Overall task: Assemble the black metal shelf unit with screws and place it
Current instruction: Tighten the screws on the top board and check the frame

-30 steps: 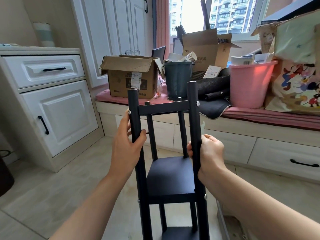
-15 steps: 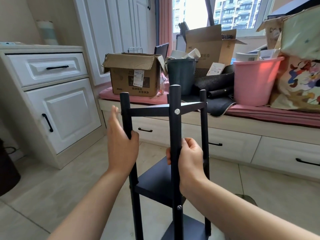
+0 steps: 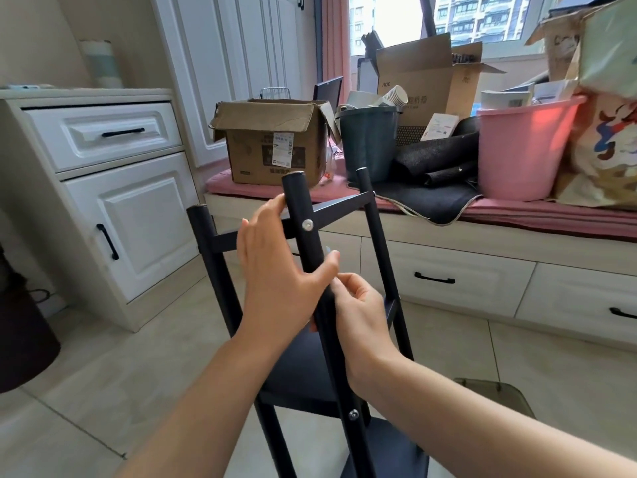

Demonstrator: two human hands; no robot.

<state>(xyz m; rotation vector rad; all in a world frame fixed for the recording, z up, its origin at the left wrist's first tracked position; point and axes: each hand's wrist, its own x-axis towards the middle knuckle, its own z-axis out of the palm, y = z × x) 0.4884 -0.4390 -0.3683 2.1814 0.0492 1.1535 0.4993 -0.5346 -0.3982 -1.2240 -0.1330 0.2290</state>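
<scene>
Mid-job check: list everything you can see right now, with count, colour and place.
shelf unit: 1, black, on floor, centre
screws: 2 visible, silver, on near post
cabinet: 1, white, left
bench: 1, white drawers, pink cushion, under window
cardboard boxes: 2, brown, on bench
bin: 1, dark green, on bench
bucket: 1, pink, on bench
mats: black, rolled, between bin and bucket
left hand: 1, around near post
right hand: 1, grip on near post

A tall black metal shelf unit [image 3: 312, 370] stood tilted on the tiled floor [image 3: 103, 391]. The left hand [image 3: 279, 270] wrapped its nearest round post, thumb across the front; the right hand [image 3: 358, 315] gripped the same post just below, touching the left.
</scene>
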